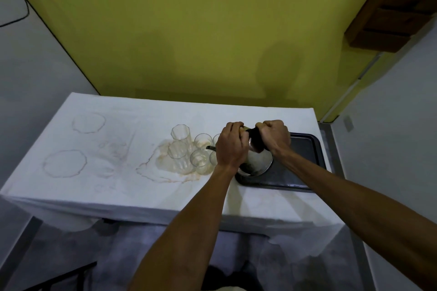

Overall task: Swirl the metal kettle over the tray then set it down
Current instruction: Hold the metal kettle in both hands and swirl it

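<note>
The metal kettle [256, 163] is over the left part of the dark tray [300, 168], its spout pointing left toward the glasses. Both hands grip its handle from above: my left hand [233, 146] holds the left end, my right hand [275, 136] is closed on the dark handle at the right. Whether the kettle's base touches the tray I cannot tell, as my hands and wrists hide part of it.
Several empty clear glasses [181, 146] stand close to the left of the kettle on a brownish spill stain. The table wears a white cloth [118, 172] with ring stains at the left. A yellow wall stands behind the table.
</note>
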The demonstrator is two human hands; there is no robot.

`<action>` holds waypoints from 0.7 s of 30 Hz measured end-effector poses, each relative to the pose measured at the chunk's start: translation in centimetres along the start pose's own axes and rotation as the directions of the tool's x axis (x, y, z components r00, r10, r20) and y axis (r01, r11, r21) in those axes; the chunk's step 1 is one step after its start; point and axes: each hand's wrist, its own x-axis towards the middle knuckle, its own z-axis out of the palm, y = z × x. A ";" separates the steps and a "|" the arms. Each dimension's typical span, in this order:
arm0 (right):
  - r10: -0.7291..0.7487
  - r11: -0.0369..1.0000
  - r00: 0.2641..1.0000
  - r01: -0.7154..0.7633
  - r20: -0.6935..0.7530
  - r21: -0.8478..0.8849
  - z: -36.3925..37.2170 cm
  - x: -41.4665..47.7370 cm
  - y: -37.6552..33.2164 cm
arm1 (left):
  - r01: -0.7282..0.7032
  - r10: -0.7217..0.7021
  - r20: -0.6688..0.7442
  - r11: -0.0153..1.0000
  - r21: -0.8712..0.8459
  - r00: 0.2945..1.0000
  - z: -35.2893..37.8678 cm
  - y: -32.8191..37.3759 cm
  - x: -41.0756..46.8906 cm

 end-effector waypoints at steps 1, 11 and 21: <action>-0.005 1.000 1.000 0.005 -0.006 -0.006 0.1 0.0 -0.1 | 0.005 -0.005 0.001 1.000 -0.006 1.000 -0.1 -0.1 0.0; -0.038 0.998 0.999 0.036 -0.036 -0.048 0.2 -0.4 -0.7 | 0.016 -0.016 0.011 1.000 -0.026 1.000 -0.4 -0.5 0.3; -0.038 0.997 0.998 0.035 -0.048 -0.062 -0.1 -0.7 -0.4 | 0.012 -0.012 0.013 1.000 0.001 1.000 -0.2 -0.5 0.0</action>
